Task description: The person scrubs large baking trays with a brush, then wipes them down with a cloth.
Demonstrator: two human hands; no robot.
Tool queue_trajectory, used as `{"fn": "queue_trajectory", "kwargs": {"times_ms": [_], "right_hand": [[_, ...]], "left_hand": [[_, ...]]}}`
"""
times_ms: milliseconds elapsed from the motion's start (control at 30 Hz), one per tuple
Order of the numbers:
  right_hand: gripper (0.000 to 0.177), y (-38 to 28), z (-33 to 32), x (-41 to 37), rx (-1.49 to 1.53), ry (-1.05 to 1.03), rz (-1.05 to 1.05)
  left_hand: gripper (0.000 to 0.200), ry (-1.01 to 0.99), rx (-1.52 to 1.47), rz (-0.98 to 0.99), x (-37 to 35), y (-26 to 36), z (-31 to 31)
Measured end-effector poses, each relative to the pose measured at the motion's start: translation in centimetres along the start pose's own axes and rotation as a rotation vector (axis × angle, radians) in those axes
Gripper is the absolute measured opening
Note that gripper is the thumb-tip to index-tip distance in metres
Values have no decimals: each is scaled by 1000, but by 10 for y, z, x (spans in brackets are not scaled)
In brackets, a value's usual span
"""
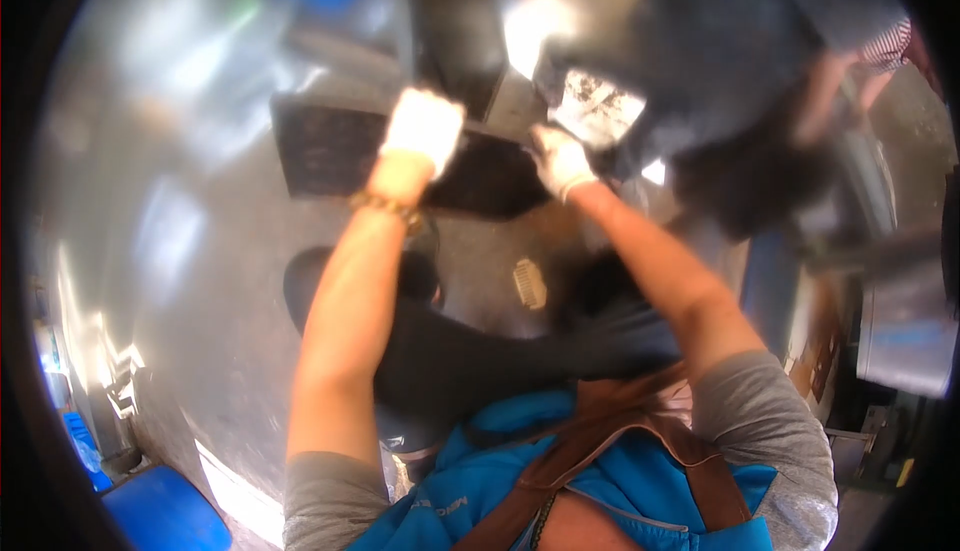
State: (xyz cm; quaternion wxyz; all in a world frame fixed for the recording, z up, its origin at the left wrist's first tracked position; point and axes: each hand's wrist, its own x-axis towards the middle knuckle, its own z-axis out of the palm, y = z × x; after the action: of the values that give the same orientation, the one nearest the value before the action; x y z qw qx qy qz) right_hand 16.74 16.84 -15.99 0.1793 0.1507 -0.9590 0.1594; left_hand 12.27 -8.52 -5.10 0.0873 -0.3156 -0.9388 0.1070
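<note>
Both of my arms reach forward, and white gloves cover the hands. My left hand (pixel 425 131) is at the upper edge of a dark flat panel (pixel 335 156); glare and blur wash out its fingers. At the panel's right end is my right hand (pixel 562 159), its fingers bent together against the edge, though what they grip is too blurred to tell. Just beyond my right hand lies a white sheet with dark marks (pixel 597 109). Another dark upright piece (pixel 455 31) stands behind the panel.
A pale slotted piece (pixel 530 284) lies on the floor below the panel. At the right, another person's striped sleeve (pixel 886 49) and bare arm show. A blue object (pixel 168 511) is at lower left, a grey metal box (pixel 908 321) at far right.
</note>
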Motion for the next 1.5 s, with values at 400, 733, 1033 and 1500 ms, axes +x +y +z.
{"fn": "queue_trajectory", "kwargs": {"times_ms": [400,733,1033,1500], "right_hand": [[18,-24,-109,80,-333,108,-112],[35,29,-192,116,6,793,143],[10,-75,-218,150,-146,951,-177],[24,-75,-129,139,-201,396,-210]], "left_hand": [[15,340,-213,-149,-11,-40,6],[23,794,-390,-242,-1,-59,5],[26,804,-813,-294,14,-33,-30],[32,965,-878,-295,4,-48,-57]]}}
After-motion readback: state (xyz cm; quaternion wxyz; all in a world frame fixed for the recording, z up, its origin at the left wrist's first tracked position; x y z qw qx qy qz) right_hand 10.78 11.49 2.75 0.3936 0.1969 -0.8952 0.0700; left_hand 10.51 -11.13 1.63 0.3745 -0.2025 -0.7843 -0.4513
